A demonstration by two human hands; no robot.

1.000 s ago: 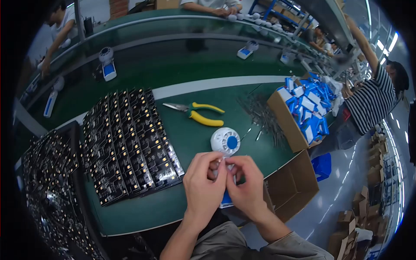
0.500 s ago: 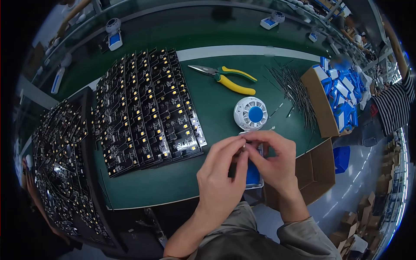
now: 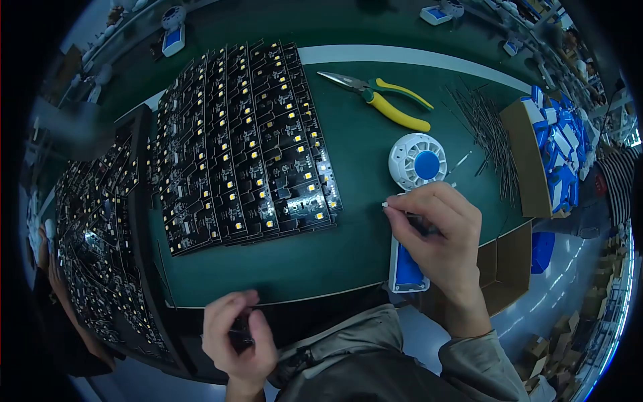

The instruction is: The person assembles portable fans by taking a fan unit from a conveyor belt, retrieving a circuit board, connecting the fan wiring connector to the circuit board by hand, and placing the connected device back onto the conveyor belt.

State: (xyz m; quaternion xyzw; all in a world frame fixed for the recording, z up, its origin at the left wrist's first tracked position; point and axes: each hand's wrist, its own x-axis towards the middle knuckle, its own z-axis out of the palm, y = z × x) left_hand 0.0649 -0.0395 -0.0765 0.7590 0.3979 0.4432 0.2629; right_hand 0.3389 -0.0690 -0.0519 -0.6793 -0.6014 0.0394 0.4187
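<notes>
My right hand (image 3: 439, 234) pinches a tiny white connector (image 3: 385, 205) between thumb and forefinger, above the white device with a blue panel (image 3: 408, 268). The device's round vented head with a blue disc (image 3: 418, 161) lies just beyond that hand. Near the table's front edge, my left hand (image 3: 240, 335) is apart from everything, its fingers curled with a gap between thumb and fingertips and nothing seen in them. Yellow-green pliers (image 3: 382, 100) lie beyond the device. Left of them are black circuit boards with yellow-white LEDs (image 3: 241, 147).
Thin dark wires (image 3: 492, 137) lie beside a cardboard box of blue and white parts (image 3: 522, 161). An open carton (image 3: 506, 268) stands below. A black-framed rack of boards (image 3: 100, 248) is at left, with another person's arm (image 3: 67, 301) beside it. More devices (image 3: 173, 40) sit across the far side.
My hands have separated: the left moved down and left, while the right kept the small connector. The view has shifted, and more of the device's blue panel shows.
</notes>
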